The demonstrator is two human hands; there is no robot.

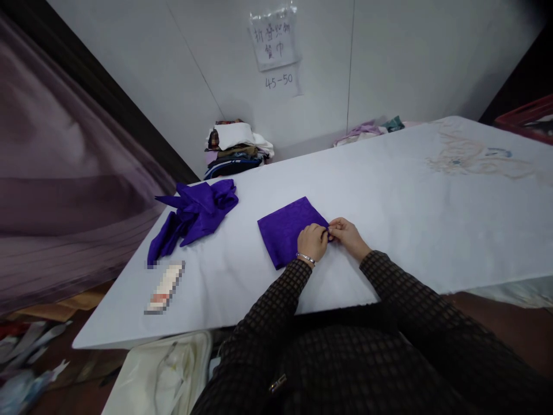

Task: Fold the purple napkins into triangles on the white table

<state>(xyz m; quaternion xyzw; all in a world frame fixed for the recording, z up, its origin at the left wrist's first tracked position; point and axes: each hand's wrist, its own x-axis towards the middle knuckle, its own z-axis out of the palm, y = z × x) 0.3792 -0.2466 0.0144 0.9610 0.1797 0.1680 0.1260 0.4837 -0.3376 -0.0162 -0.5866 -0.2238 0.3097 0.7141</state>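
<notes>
A purple cloth napkin [287, 227] lies folded into a flat square on the white-covered table [389, 230]. My left hand [313, 242] rests over its right part, fingers curled and closed on the cloth by the right corner. At that same corner my right hand [349, 237] pinches the edge between thumb and fingers. The two hands almost touch, and the fingertips partly hide the corner. More purple cloths [203, 207] sit crumpled in a loose heap at the table's left end.
A blurred-out pale strip [165, 288] lies near the left front edge. Folded clothes [235, 147] are stacked against the wall, with other fabric [363, 131] further right. A pale bin [168, 369] stands below the front edge. Handwritten signs [274, 40] hang on the wall.
</notes>
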